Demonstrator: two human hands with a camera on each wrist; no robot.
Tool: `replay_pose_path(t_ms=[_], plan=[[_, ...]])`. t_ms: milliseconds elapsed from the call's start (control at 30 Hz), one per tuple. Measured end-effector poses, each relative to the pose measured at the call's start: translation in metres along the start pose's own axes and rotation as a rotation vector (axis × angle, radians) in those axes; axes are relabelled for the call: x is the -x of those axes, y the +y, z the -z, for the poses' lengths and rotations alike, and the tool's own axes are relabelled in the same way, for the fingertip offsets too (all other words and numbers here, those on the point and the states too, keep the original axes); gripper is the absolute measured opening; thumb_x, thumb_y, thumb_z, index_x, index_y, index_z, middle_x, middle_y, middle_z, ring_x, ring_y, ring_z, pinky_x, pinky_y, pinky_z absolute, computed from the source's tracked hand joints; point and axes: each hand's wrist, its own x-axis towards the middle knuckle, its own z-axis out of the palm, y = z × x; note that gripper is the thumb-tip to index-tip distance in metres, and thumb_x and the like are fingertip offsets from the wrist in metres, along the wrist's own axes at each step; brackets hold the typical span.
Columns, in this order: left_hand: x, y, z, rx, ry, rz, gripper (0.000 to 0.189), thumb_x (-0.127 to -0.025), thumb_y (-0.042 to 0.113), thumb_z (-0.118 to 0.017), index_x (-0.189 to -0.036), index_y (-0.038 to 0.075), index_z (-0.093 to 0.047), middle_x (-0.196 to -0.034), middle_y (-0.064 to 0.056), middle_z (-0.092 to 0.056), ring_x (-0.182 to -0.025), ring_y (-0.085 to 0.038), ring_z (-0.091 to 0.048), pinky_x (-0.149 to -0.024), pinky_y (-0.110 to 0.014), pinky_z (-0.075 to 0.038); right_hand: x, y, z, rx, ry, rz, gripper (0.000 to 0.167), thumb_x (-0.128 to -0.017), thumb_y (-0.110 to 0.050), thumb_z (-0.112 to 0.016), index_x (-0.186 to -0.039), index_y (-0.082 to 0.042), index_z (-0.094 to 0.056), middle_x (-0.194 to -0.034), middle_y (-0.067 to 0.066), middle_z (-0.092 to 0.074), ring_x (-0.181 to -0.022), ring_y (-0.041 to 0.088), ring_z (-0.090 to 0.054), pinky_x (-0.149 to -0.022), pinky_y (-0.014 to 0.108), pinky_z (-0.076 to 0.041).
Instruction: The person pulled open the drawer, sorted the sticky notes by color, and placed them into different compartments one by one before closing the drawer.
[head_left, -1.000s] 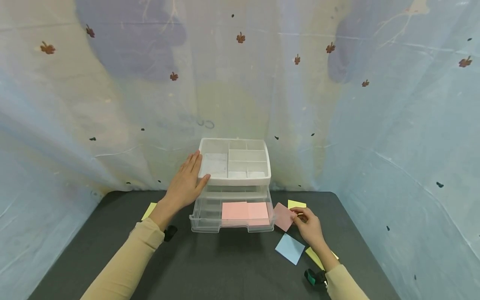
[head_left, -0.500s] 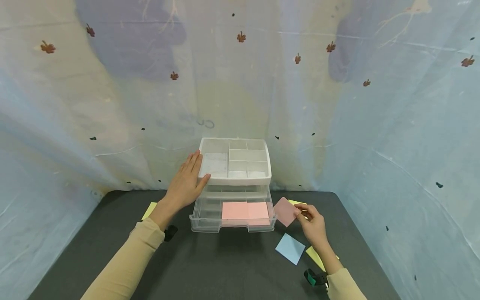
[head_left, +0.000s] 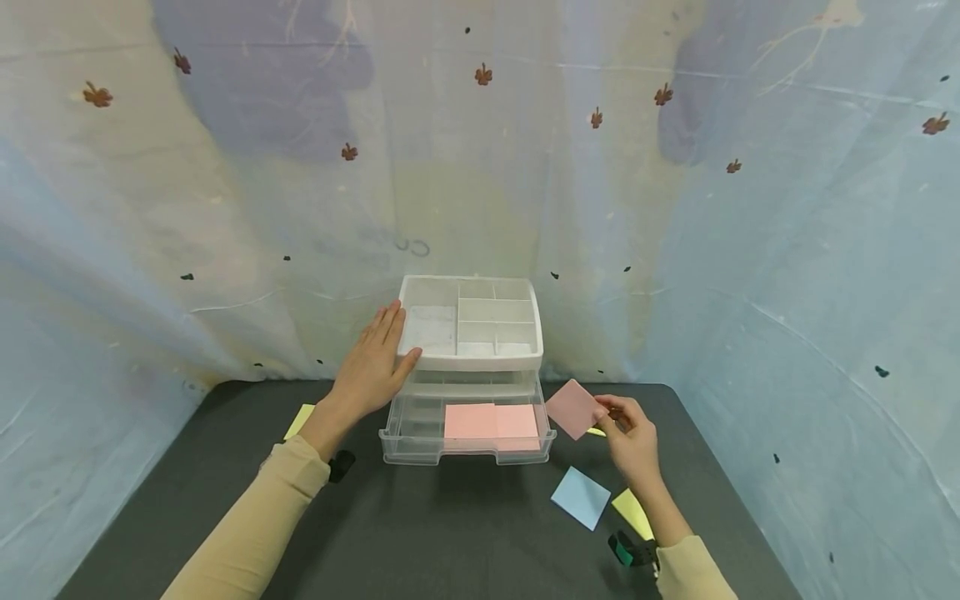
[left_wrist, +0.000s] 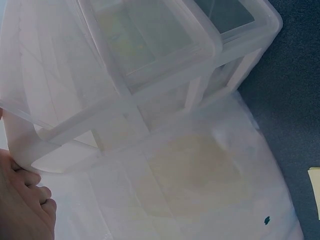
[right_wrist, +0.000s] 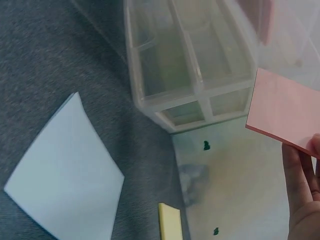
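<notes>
A white drawer organizer [head_left: 474,364] with a divided top tray stands at the back of the table. Its clear drawer [head_left: 420,425] is pulled out, and two pink sticky-note pads [head_left: 491,423] lie side by side in its right part. My left hand [head_left: 371,362] rests with extended fingers on the organizer's left edge. Between thumb and fingers my right hand [head_left: 633,437] pinches another pink sticky-note pad [head_left: 573,408] by its corner, just right of the drawer. In the right wrist view this pink pad [right_wrist: 285,110] is raised beside the organizer [right_wrist: 200,95].
On the dark table [head_left: 465,533] a blue sticky-note pad [head_left: 581,497] and a yellow pad [head_left: 632,512] lie near my right forearm. One yellow pad [head_left: 596,432] is mostly hidden behind the right hand. Another yellow pad [head_left: 300,421] sits beside my left wrist. A patterned curtain [head_left: 480,167] surrounds the table.
My right hand has raised the pink pad and moved slightly right and back, now covering most of the yellow pad behind. The left hand has stayed on the organizer.
</notes>
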Motion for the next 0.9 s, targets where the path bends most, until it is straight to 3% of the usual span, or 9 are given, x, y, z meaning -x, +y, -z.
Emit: replay_pose_path(t_ms=[467,900], plan=[[-0.001,0.0,-0.002,-0.011,0.022,-0.014,0.079,-0.111,0.046,-0.043,-0.164,-0.006,-0.015,-0.173,-0.02,-0.006,-0.159,-0.042,-0.01,-0.126,-0.059,-0.017,-0.008,-0.025,0.004,-0.182,0.032,0.127,0.023,-0.092,0.015,-0.069,-0.115,0.013,-0.069,-0.105,0.013,-0.061,-0.085,0.011,-0.066,-0.076,0.02,-0.061],[-0.001,0.0,-0.002,-0.016,0.014,-0.008,0.08,-0.111,0.047,-0.043,-0.164,-0.004,-0.013,-0.174,-0.018,-0.005,-0.159,-0.041,-0.009,-0.126,-0.058,-0.018,-0.016,-0.052,0.011,-0.17,0.057,0.239,0.022,-0.094,0.014,-0.068,-0.116,0.013,-0.07,-0.108,0.006,-0.063,-0.095,0.013,-0.063,-0.081,0.013,-0.056]])
